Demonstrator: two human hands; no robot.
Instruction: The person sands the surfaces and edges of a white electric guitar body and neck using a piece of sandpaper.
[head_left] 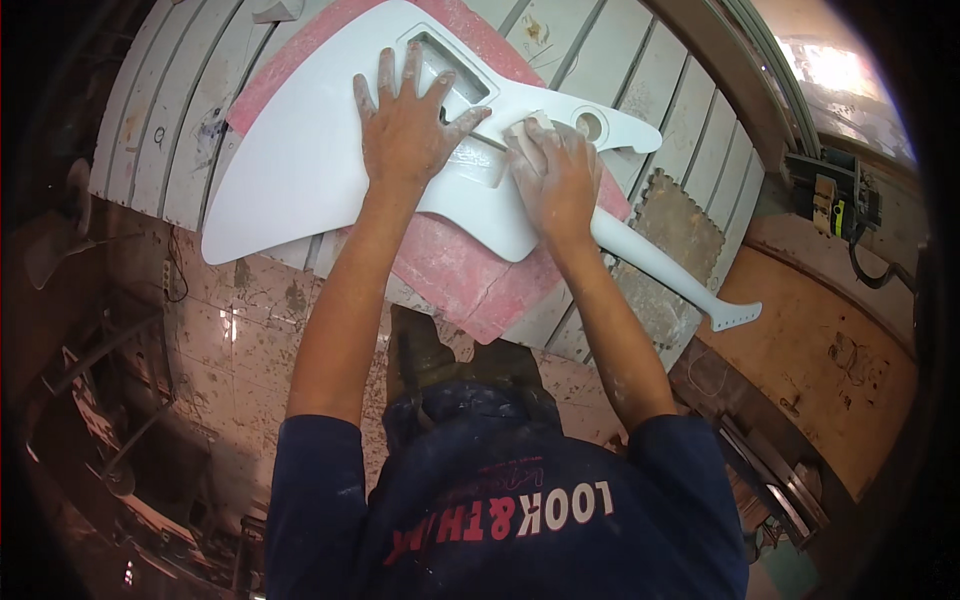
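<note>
A white electric guitar body (290,150) with its neck (655,260) lies flat across a pink pad (470,275). My left hand (405,130) rests on the body with its fingers spread, beside and partly over the rectangular cavity (450,75). Dust whitens its fingertips. On the body near the neck joint, my right hand (555,175) presses a small pale folded piece (530,125), which looks like sandpaper; the fingers cover most of it. A round hole (588,125) in the body is just right of that hand. The headstock (735,315) points to the lower right.
The pad lies on a bench of pale slats (175,110). A worn grey-brown mat (665,235) sits under the neck, and a scrap of paper (278,10) is at the far edge. To the right are a brown board (810,370) and a dark device with a hose (835,200).
</note>
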